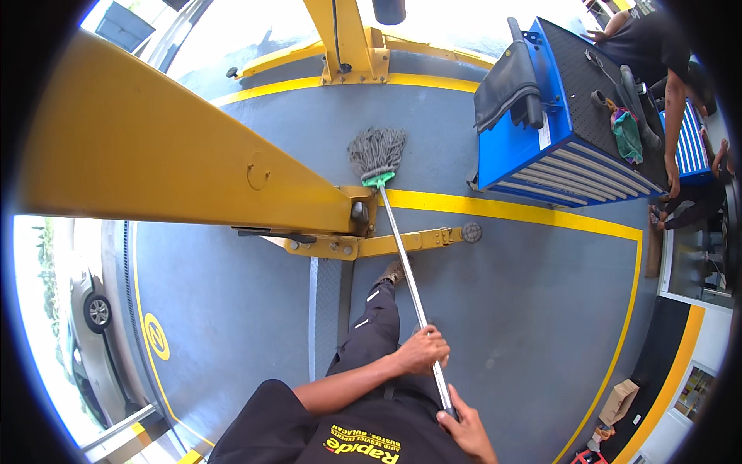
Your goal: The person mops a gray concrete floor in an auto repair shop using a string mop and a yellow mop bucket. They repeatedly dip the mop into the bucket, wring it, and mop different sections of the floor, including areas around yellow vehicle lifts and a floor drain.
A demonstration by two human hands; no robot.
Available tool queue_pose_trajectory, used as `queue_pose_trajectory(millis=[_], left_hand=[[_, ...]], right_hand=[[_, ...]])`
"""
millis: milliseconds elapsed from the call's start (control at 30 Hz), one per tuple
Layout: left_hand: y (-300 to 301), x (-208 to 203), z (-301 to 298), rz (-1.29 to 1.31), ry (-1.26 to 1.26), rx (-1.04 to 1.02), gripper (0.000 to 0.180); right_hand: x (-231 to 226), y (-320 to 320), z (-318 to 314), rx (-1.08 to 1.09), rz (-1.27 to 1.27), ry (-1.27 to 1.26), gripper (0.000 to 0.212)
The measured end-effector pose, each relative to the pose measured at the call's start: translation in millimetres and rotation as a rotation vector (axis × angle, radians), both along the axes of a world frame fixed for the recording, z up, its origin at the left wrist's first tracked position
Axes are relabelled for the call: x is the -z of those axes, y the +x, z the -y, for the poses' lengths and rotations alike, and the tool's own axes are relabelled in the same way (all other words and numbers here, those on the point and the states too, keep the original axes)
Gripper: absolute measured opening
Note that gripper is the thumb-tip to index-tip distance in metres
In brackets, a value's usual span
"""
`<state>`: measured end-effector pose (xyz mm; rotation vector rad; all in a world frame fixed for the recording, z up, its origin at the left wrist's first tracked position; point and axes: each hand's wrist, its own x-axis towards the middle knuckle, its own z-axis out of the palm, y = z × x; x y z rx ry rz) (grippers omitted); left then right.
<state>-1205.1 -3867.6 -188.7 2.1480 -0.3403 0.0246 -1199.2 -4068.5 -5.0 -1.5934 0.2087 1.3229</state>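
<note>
I hold a mop with a long metal handle [403, 259]. Its grey string head [376, 151] lies spread on the floor beyond the yellow line, joined to the handle by a green clamp. Partway down the shaft, the fingers of my left hand [422, 349] are wrapped around it. Closer to my body, my right hand [465, 427] grips the dark end of the same handle. The shaft slants from my waist forward and slightly left, passing over a low yellow lift arm [410, 242].
A big yellow lift post [178, 147] fills the left, with a second post [340, 39] ahead. At right stands a blue tool cabinet [533, 147] with rags on top; a person in dark clothes [649, 46] leans beside it. A parked car [89, 340] sits outside left.
</note>
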Motion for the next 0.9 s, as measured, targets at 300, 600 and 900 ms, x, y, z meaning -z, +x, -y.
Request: queue_pose_trajectory(millis=[300,600,900], left_hand=[[90,16,-100,0.311,-0.151,-0.155,0.024],[196,155,-318,-0.241,0.799,-0.399,0.015],[128,83,-132,-0.225,0.525,-0.336,0.031]], right_hand=[[-27,99,-114,0.215,-0.415,0.003,0.076],[204,197,-327,0.065,-0.162,0.254,0.072],[114,165,-135,-0.112,-0.172,0.083,0.076]])
